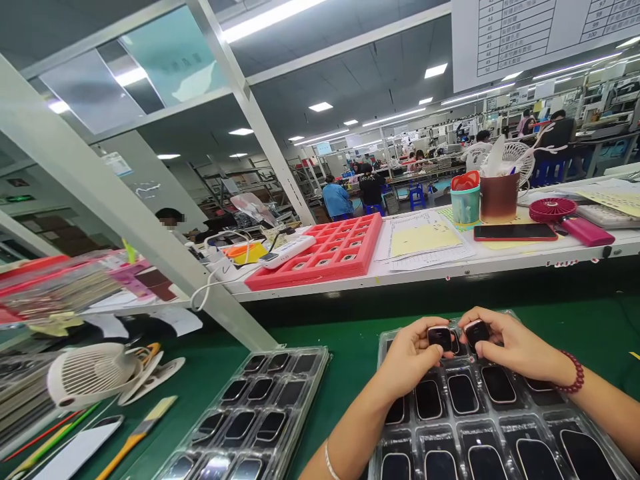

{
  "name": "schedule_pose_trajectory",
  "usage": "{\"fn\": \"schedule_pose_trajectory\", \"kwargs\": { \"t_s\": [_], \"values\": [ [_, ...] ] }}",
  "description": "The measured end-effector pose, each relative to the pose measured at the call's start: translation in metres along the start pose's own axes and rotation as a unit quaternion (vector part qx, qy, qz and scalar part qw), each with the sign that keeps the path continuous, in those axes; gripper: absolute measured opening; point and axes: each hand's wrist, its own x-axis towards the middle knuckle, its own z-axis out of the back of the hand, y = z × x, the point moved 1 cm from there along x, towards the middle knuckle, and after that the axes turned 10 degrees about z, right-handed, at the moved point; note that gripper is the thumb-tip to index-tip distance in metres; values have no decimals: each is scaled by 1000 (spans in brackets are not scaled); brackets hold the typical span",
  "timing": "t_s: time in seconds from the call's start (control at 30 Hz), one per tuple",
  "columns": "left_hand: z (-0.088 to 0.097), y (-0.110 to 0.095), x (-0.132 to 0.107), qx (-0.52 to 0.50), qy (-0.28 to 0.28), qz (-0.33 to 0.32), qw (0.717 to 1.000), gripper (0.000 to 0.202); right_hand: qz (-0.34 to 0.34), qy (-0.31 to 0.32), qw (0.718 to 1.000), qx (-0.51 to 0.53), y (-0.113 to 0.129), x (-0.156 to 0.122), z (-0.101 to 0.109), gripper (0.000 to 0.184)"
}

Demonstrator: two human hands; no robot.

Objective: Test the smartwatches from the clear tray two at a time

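On the green-matted bench [350, 360], over a clear moulded plastic tray [620, 447] of dark rounded-rectangular units, the two hands work close together near the tray's far edge. The left hand [410, 357], with a thin silver bangle [329, 461] at its wrist, is closed in a pinch on a small black rounded-square unit [440, 338], held between thumb and fingers. The right hand [513, 347], with a red beaded bracelet [575, 372] at its wrist, pinches a matching black unit [477, 332] in the same way. The two units sit just apart in the gap between the hands, each nearest its own hand, the right one slightly higher and tilted. Fingers cover much of both, so their long axes are hard to judge. A second clear plastic tray [320, 373] of similar units lies well to the left on the bench.
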Motion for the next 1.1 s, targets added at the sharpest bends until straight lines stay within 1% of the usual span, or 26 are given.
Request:
{"fn": "schedule_pose_trajectory", "kwargs": {
  "t_s": [0.17,0.3,0.43,0.6,0.73,0.87,1.1],
  "values": [
    [0,1,1,-1,-7,3,1000,40,-9,-7,1000,23,-5,0,2,19],
    [1,1,1,3,-7,6,1000,40,-13,-17,999,41,-5,-1,2,19],
    [1,1,1,-2,-8,7,1000,39,-6,-10,999,40,-1,-2,0,25],
    [1,1,1,-2,-3,9,1000,37,-16,-12,999,48,-1,-1,1,20],
    [1,1,0,2,-3,-7,1000,33,-14,-15,999,27,0,0,1,24],
    [0,1,1,-3,-10,4,1000,42,-12,-5,1000,14,3,0,0,31],
    [1,1,0,2,-7,5,1000,40,-5,0,1000,-6,2,1,-1,30]
  ]
}}
